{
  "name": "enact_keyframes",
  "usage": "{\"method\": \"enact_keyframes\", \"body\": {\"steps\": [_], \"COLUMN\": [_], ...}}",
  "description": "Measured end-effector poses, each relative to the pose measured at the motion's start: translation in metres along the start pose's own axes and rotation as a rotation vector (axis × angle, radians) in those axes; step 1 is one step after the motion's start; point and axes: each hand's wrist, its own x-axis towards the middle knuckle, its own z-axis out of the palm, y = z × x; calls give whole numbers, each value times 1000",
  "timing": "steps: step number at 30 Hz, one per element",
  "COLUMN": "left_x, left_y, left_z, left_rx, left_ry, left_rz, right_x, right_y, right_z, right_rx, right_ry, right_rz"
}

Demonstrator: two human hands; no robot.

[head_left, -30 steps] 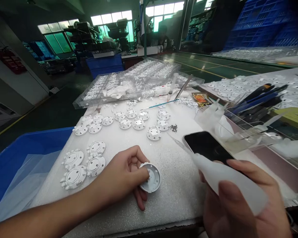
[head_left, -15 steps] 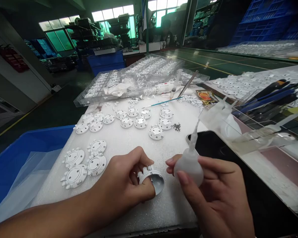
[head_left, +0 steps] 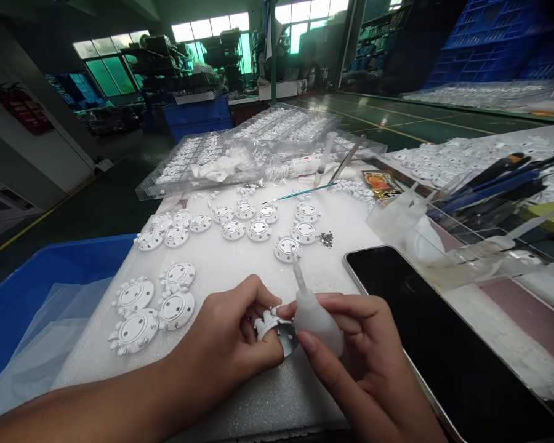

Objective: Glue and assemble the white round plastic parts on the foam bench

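Between the thumb and fingers of my left hand (head_left: pixel 240 335) is a small white round part (head_left: pixel 270 323) with knobs along its rim, tilted so its hollow grey underside faces right. My right hand (head_left: pixel 364 351) is closed around a translucent squeeze bottle (head_left: pixel 318 323) whose thin nozzle points up and a little left. A fingertip of this hand reaches the part's edge, or very nearly; contact is hard to tell. Several finished-looking white discs with knobs (head_left: pixel 132 329) lie left of my left hand. More white discs (head_left: pixel 258 229) stand in groups farther back, beside a little pile of dark bits (head_left: pixel 325 239).
A black-screened phone (head_left: pixel 425 332) lies right of my right hand. Behind it, a clear organizer (head_left: pixel 443 264) holds bottles and tools. Clear trays of white parts (head_left: pixel 189 160), a thin blue brush (head_left: pixel 300 192) and tweezers (head_left: pixel 348 160) are at the back. A blue bin (head_left: pixel 87 255) adjoins the table's left.
My right hand has moved left with the squeeze bottle, up to the white part in my left hand. The bottle's nozzle now leans left. My left hand keeps its hold, nearly still.
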Motion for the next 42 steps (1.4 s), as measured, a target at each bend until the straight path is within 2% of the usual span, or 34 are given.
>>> {"method": "enact_keyframes", "body": {"steps": [7, 15, 18, 22, 24, 27, 29, 35, 39, 42], "left_x": [0, 3, 5, 10, 13, 15, 16, 19, 21, 21], "left_y": [0, 6, 8, 8, 6, 3, 0, 2, 8, 11], "left_z": [3, -1, -2, -4, -6, -9, -10, -13, -15, -16], "left_rx": [65, 37, -5, -280, -393, -444, -452, -475, -483, -497], "left_ry": [37, -27, -26, -83, -113, -136, -141, -158, -168, -165], "left_rz": [-5, -24, -65, -182, -202, -214, -217, -248, -287, -301], "right_x": [3, 4, 2, 1, 0, 0, -1, -5, -8, -6], "right_y": [-2, 1, 3, 4, 5, 10, 13, 8, 4, 6], "right_z": [-5, -4, 0, 2, 1, -2, -6, -12, -11, -7], "right_rx": [0, 49, 121, 140, 73, -137, -201, -189, -211, -229], "right_ry": [-47, -18, 136, 310, 407, 658, 721, 734, 620, 664], "right_rz": [59, 10, -78, -291, -295, -219, -234, -312, -339, -363]}}
